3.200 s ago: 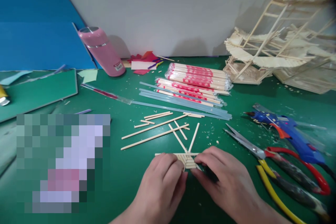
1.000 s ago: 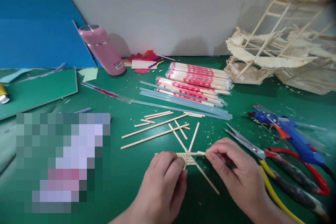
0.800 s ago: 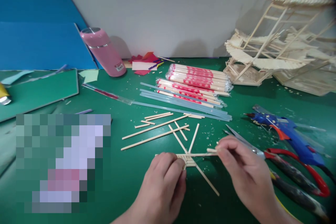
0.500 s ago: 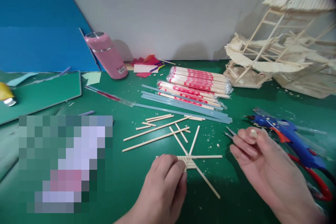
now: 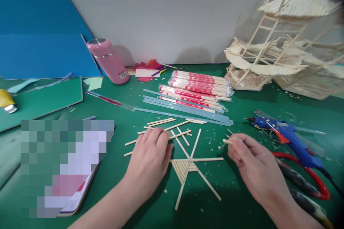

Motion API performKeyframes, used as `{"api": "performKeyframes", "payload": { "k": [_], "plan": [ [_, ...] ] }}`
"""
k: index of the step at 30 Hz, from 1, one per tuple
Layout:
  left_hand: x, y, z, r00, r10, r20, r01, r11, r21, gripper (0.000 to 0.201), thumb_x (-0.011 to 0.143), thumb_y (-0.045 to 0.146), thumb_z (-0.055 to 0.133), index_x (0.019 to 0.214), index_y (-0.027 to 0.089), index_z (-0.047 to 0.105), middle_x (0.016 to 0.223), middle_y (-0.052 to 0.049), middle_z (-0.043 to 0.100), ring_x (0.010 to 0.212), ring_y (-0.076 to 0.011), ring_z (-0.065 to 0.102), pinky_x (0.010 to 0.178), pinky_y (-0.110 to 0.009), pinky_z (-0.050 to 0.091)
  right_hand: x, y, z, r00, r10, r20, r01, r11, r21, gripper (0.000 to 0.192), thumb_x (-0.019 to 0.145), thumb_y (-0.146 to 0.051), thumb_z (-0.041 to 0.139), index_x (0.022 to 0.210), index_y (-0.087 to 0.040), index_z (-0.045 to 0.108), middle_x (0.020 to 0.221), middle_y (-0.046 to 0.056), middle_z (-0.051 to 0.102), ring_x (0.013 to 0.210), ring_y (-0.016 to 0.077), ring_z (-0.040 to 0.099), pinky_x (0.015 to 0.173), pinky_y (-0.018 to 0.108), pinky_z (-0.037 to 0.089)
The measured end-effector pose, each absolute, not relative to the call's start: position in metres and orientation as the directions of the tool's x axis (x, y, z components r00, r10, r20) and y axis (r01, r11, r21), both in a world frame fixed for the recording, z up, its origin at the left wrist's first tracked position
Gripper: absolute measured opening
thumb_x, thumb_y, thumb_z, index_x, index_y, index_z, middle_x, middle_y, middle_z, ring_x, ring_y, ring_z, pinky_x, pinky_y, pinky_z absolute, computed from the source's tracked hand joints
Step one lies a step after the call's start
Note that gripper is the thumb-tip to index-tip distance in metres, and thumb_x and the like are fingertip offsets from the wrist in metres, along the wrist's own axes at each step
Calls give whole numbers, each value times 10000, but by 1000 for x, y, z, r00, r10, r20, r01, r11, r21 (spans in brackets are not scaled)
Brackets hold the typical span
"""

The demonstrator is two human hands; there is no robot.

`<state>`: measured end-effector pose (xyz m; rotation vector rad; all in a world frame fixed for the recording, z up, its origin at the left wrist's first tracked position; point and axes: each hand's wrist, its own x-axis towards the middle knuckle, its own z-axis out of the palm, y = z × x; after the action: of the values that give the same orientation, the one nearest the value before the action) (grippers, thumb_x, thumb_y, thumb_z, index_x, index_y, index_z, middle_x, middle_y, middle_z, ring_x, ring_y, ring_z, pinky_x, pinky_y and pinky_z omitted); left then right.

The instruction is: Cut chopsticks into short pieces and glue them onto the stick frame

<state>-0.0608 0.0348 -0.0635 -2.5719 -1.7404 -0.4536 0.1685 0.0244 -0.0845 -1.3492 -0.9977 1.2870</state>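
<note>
My left hand [image 5: 150,157] reaches over the loose wooden sticks [image 5: 130,142], its fingers bent and the thumb a little apart; the fingertips are partly hidden, and no held thing shows. My right hand [image 5: 255,168] is closed on a short piece of wooden stick [image 5: 227,141], pinched near the thumb. Metal tips of tweezers [image 5: 229,132] stick out behind the same fingers. Between the hands lies a star-shaped stick frame [image 5: 206,159], flat on the table. Short sticks [image 5: 180,168] fill one of its wedges, and another is partly filled.
A blue glue gun [image 5: 290,132] and red-handled pliers [image 5: 324,189] lie at right. Behind are glue sticks [image 5: 185,109], wrapped chopsticks [image 5: 201,82], a pink bottle [image 5: 109,61] and a stick-built model house [image 5: 268,50]. A phone [image 5: 80,200], partly blurred out, lies at left.
My left hand has left the star-shaped frame and moved up and left onto the loose sticks, uncovering the filled wedge. My right hand has turned palm-down and shifted slightly left, still holding the short stick.
</note>
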Motion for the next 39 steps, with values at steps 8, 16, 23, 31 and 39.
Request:
{"api": "performKeyframes", "payload": {
  "k": [8, 16, 23, 31, 39],
  "plan": [
    [-58, 54, -71, 389, 916, 98, 920, -391, -4, 183, 835, 130, 395, 731, 165, 542, 754, -72, 560, 737, -248, 531, 638, -380, 422, 173, 36, -57, 31, 960, -279, -514, -224, -828, 195, 794, -319, 562, 660, -192, 497, 659, -39, 302, 524, 69, 278, 444, 170, 310],
    [-70, 50, -70, 270, 911, 311, 915, -343, 211, 123, 869, 160, 358, 836, 175, 476, 807, -44, 544, 718, -173, 530, 642, -292, 436, 182, 46, -51, 72, 967, -246, -311, -213, -926, 250, 813, -427, 478, 686, -223, 409, 654, -48, 251, 494, 84, 222, 418, 210, 268],
    [-61, 36, -59, 103, 863, 495, 816, -358, 454, 80, 853, 159, 431, 912, 183, 478, 800, -4, 557, 691, -122, 550, 616, -214, 436, 167, 36, -68, 58, 983, -172, 211, -180, -961, 226, 772, -411, 572, 709, -195, 559, 583, -44, 388, 531, 87, 315, 468, 221, 269],
    [-57, 27, -55, 174, 819, 548, 783, -452, 427, 163, 854, 151, 438, 993, 177, 519, 861, -29, 621, 781, -143, 595, 679, -219, 463, 160, 32, -69, -55, 998, 45, 575, 68, -816, 228, 818, -393, 501, 686, -213, 548, 609, -30, 459, 541, 112, 401, 488, 231, 327],
    [-55, 26, -63, 229, 834, 502, 726, -490, 482, 178, 830, 81, 444, 963, 138, 547, 826, -38, 589, 741, -117, 574, 659, -195, 454, 161, 25, -74, -233, 972, 26, 665, 179, -725, 218, 854, -346, 452, 715, -210, 551, 658, -12, 490, 608, 129, 457, 538, 255, 352]
  ]
}}
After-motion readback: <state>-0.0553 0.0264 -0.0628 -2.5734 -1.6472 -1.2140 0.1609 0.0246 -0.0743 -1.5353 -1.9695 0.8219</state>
